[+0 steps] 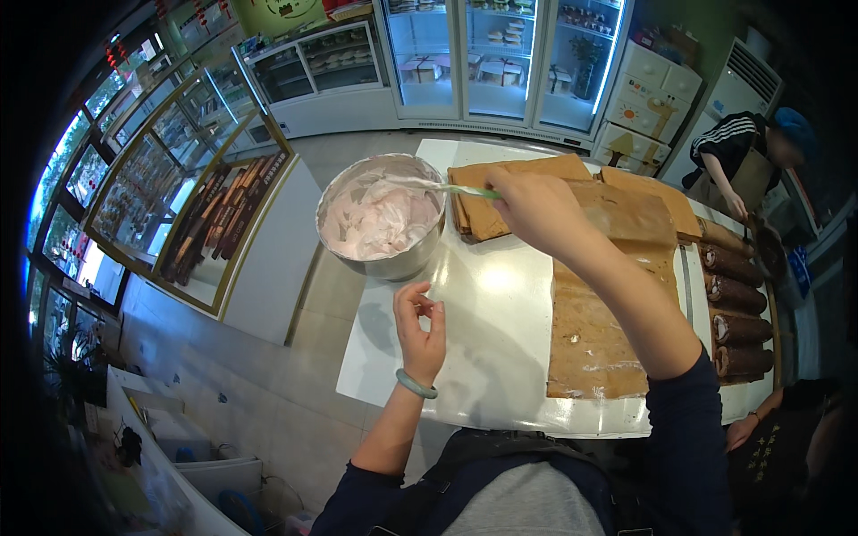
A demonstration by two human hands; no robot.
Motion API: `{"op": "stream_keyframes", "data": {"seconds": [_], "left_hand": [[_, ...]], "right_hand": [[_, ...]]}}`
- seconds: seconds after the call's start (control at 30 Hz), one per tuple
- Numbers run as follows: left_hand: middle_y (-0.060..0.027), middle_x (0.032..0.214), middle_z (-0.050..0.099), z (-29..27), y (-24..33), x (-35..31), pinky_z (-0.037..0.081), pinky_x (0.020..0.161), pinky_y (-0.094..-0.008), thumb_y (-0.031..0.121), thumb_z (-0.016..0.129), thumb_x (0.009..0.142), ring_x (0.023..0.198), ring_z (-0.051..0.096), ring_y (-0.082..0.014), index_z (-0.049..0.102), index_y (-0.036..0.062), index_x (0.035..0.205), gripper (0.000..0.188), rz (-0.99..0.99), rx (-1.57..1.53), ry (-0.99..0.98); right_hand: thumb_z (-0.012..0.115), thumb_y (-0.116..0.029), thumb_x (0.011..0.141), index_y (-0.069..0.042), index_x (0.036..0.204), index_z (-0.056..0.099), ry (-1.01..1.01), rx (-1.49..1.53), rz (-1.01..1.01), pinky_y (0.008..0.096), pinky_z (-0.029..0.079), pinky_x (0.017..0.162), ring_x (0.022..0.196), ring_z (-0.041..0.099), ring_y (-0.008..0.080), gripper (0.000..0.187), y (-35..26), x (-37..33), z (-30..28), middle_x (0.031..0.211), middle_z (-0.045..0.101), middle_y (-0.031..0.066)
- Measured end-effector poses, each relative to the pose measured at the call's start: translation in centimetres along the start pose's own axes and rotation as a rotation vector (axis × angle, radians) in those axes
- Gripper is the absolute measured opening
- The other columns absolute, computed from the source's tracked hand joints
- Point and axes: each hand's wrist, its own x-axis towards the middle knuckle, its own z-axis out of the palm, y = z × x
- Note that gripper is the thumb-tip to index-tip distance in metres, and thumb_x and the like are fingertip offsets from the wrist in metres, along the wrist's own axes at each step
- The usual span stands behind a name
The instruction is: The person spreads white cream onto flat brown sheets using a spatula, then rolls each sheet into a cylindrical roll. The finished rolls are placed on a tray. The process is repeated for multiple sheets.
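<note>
A metal mixing bowl (399,267) of pale pink whipped cream (380,221) stands by the table's far left corner. My right hand (527,201) is closed round the green end of a spatula (466,189), held above the worktop. The spatula's cream-coated end reaches over the bowl's rim. My left hand (420,332), with a bracelet on the wrist, hovers below the bowl, its fingers loosely bent and nothing in them. Under my right forearm lies a brown sheet cake (594,326), partly hidden. Behind my right hand is a stack of brown cake sheets (483,217).
Several dark cake rolls (744,329) line the table's right side. A co-worker in a blue cap (746,156) works at the far right; another person's arm (744,431) shows at lower right. A glass display case (192,192) stands left, lit fridges (460,67) behind.
</note>
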Motion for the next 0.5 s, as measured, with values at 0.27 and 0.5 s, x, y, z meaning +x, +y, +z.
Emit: {"op": "stream_keyframes", "data": {"seconds": [0.27,0.5], "left_hand": [[-0.0108,0.13,0.055,3.4,0.0,-1.7,0.051,0.084,-0.0295,0.001,0.059,0.097,0.1,0.057,-0.0185,0.059,0.0038,0.124,0.027,-0.094,-0.048,-0.338],[-0.0213,0.153,0.043,8.1,-5.4,1.1,0.046,0.108,-0.0416,0.012,0.056,0.103,0.133,0.05,-0.0357,0.044,0.0011,0.15,0.049,-0.209,0.018,-0.437]], "right_hand": [[0.069,-0.031,0.096,-0.02,0.121,0.074,-0.134,-0.13,-0.508,0.0449,0.039,0.103,0.11,0.066,0.0228,0.028,-6.1,11.0,2.3,0.117,0.071,0.0065],[0.056,-0.038,0.107,-0.009,0.137,0.065,-0.214,0.407,0.072,0.0421,0.049,0.106,0.125,0.062,0.0287,0.042,13.8,7.4,0.8,0.134,0.066,0.0143]]}}
